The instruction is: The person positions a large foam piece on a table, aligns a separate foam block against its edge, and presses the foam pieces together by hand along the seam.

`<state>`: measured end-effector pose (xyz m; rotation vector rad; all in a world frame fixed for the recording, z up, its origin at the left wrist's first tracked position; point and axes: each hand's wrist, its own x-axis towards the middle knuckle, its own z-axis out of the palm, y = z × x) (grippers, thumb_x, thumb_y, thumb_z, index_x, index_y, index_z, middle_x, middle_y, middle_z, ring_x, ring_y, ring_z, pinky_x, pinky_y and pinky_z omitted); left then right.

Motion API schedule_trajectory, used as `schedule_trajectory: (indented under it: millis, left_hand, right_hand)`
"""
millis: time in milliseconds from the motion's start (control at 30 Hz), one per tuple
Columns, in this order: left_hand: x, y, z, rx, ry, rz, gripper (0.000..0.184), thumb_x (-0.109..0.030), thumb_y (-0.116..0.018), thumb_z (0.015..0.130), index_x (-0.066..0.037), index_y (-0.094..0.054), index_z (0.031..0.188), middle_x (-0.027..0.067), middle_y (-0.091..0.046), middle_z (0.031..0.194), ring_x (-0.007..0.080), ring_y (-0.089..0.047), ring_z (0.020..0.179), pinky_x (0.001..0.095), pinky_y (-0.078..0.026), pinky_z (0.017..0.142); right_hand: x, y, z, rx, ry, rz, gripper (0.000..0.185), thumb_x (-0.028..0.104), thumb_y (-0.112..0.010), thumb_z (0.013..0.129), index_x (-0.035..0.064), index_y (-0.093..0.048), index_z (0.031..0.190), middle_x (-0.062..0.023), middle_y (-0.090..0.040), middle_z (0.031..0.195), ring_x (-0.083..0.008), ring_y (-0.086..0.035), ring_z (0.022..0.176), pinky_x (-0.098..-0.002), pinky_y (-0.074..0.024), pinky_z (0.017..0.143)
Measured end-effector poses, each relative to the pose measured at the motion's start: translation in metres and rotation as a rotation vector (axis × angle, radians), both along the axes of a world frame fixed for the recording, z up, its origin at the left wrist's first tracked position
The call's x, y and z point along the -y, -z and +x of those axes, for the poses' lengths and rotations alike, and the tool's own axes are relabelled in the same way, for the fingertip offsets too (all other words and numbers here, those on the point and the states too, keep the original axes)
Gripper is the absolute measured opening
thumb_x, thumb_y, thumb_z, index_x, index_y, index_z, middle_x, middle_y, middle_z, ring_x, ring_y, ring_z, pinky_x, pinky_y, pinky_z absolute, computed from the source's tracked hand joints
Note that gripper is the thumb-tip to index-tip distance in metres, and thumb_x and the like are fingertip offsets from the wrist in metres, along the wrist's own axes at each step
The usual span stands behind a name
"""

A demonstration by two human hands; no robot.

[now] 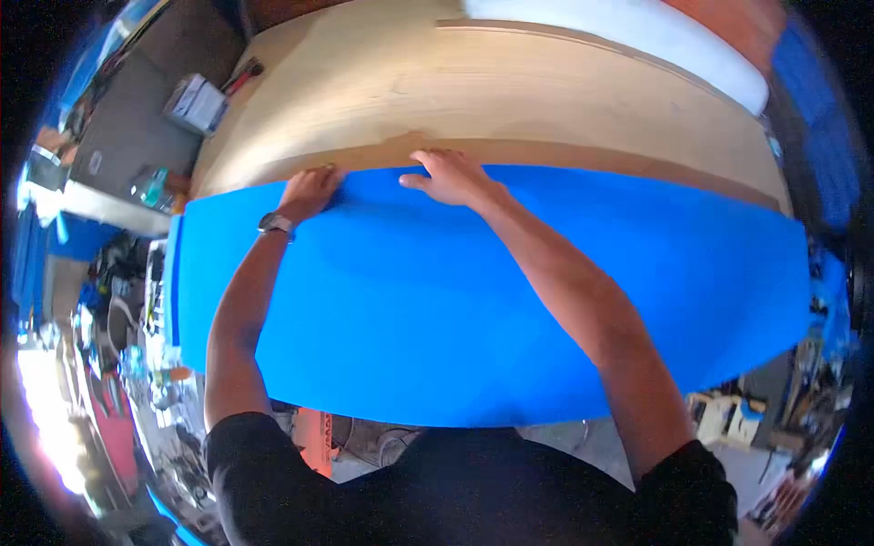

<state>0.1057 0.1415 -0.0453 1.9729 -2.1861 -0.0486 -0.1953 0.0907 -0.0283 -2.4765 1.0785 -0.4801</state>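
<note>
A wide blue sheet [437,300] lies over the near part of a wooden tabletop and hangs past its front edge toward my body. My left hand [311,189], with a watch [275,223] on the wrist, is at the sheet's far edge. Its fingers are bent over that edge and slightly blurred. Farther right along the same edge, my right hand [451,176] rests on the blue material. Its thumb and fingers are apart, and the fingertips reach past the edge over the wood.
Beyond the sheet is the pale wooden tabletop [355,82], with a white roll [628,41] along its back right. At left are a small white box [197,104], a red-handled tool [244,75] and a clear bottle [157,189]. An orange object [315,439] stands below the front edge.
</note>
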Motion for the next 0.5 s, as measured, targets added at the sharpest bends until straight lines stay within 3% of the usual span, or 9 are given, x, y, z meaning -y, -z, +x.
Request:
schedule_trajectory:
  millis: [100, 200, 267, 300, 333, 433, 500]
  left_hand:
    - [-0.016, -0.024, 0.069, 0.066, -0.106, 0.105, 0.041, -0.04, -0.044, 0.097, -0.006, -0.065, 0.087, 0.0165, -0.066, 0.081, 0.038, -0.062, 0.073, 0.0474, -0.046, 0.064]
    - [0.001, -0.011, 0.133, 0.085, -0.258, -0.004, 0.042, -0.04, -0.043, 0.098, -0.006, -0.066, 0.088, 0.0161, -0.066, 0.08, 0.0364, -0.062, 0.072, 0.0465, -0.047, 0.063]
    - [0.011, -0.007, 0.108, 0.112, -0.345, 0.01, 0.042, -0.04, -0.042, 0.098, -0.006, -0.066, 0.09, 0.0157, -0.066, 0.079, 0.0348, -0.062, 0.071, 0.0455, -0.047, 0.062]
    - [0.012, -0.019, 0.07, 0.093, -0.299, 0.147, 0.047, -0.044, -0.04, 0.099, -0.007, -0.067, 0.092, 0.0136, -0.067, 0.082, 0.0307, -0.062, 0.069, 0.0421, -0.048, 0.062]
    - [0.013, -0.011, 0.037, -0.002, -0.19, 0.019, 0.05, -0.048, -0.041, 0.098, -0.007, -0.068, 0.093, 0.0116, -0.069, 0.086, 0.0275, -0.062, 0.068, 0.0392, -0.049, 0.062]
    - [0.032, -0.018, -0.05, 0.01, -0.089, 0.119, 0.043, -0.044, -0.047, 0.097, -0.007, -0.068, 0.092, 0.0114, -0.069, 0.088, 0.0297, -0.062, 0.067, 0.0388, -0.049, 0.061]
    - [0.044, -0.003, -0.065, -0.054, 0.058, -0.04, 0.035, -0.039, -0.054, 0.093, -0.008, -0.07, 0.087, 0.0122, -0.07, 0.085, 0.0329, -0.063, 0.065, 0.0406, -0.05, 0.057]
  right_hand:
    - [0.037, 0.005, 0.017, -0.306, -0.186, 0.276, 0.055, 0.048, -0.057, 0.089, 0.0012, -0.06, 0.118, -0.0134, -0.063, 0.12, -0.0324, -0.061, 0.105, -0.0405, -0.0473, 0.09]
    - [0.065, -0.009, 0.077, -0.346, -0.205, 0.236, 0.055, 0.047, -0.059, 0.088, 0.0007, -0.06, 0.118, -0.0138, -0.064, 0.118, -0.0329, -0.062, 0.103, -0.0414, -0.048, 0.088]
    - [0.067, -0.017, 0.057, -0.371, -0.18, 0.324, 0.056, 0.047, -0.062, 0.087, 0.0003, -0.06, 0.118, -0.0143, -0.065, 0.117, -0.0333, -0.062, 0.102, -0.0423, -0.0488, 0.086]
    - [0.065, -0.012, 0.045, -0.374, -0.173, 0.348, 0.056, 0.047, -0.062, 0.087, 0.0003, -0.06, 0.118, -0.0143, -0.065, 0.117, -0.0333, -0.062, 0.102, -0.0423, -0.0488, 0.086]
    - [0.068, -0.002, 0.039, -0.356, -0.187, 0.364, 0.054, 0.045, -0.063, 0.086, 0.0009, -0.061, 0.117, -0.0142, -0.066, 0.116, -0.0333, -0.062, 0.101, -0.0424, -0.0487, 0.086]
    - [0.083, 0.007, 0.038, -0.316, -0.238, 0.366, 0.046, 0.039, -0.065, 0.086, 0.0028, -0.063, 0.115, -0.0139, -0.067, 0.111, -0.0333, -0.063, 0.099, -0.0424, -0.0485, 0.084]
    - [0.075, 0.012, 0.039, -0.254, -0.198, 0.306, 0.044, 0.037, -0.065, 0.086, 0.0032, -0.063, 0.113, -0.0138, -0.068, 0.11, -0.0334, -0.063, 0.098, -0.0424, -0.0487, 0.083]
